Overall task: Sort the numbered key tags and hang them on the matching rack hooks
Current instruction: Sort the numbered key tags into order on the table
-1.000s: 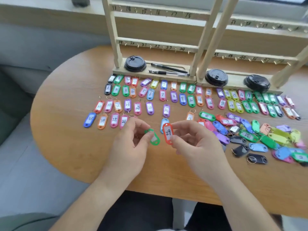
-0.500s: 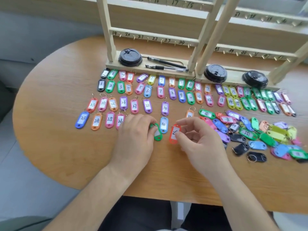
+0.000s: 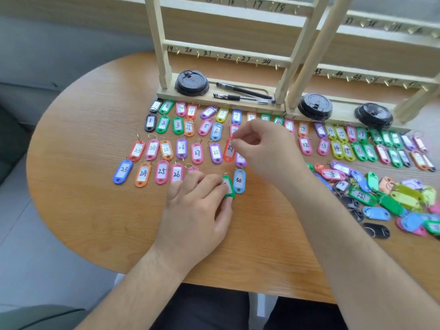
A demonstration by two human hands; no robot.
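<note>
Wood-grain table (image 3: 95,210) carries everything, and the two pale racks (image 3: 300,58) stand along its far edge with every hook we can see bare. We judge this to be the sorting stage, where tags are laid out in number order before any go up.

Our right hand (image 3: 269,148) pinches the top end of the red tag (image 3: 229,151) between thumb and forefinger. It holds the tag at the gap in the upper row, just right of the purple tag (image 3: 216,152) marked 28. We cannot tell whether it touches the table, and its number is blurred. Our left hand (image 3: 200,210) rests on the table with fingers curled, gripping the green tag (image 3: 229,186) just beside the blue tag (image 3: 239,181) marked 30.

To do this well, we read each number before letting go. We lay the tag flat, label up and ring toward the racks, square with its neighbours and clear of the tag half hidden behind the red one.

- **Racks:** two.
- **Heap:** one loose heap (image 3: 392,201) at the right, too tangled to count.
- **Lids:** three stacks of black lids (image 3: 191,83) on the rack bases.
- **Pens:** two pens (image 3: 242,90).
- **Upper row:** six tags left of the red tag, 23 to 28.
- **Lower row:** four readable tags, 23 to 26, and a pink one partly under our left hand.
</note>
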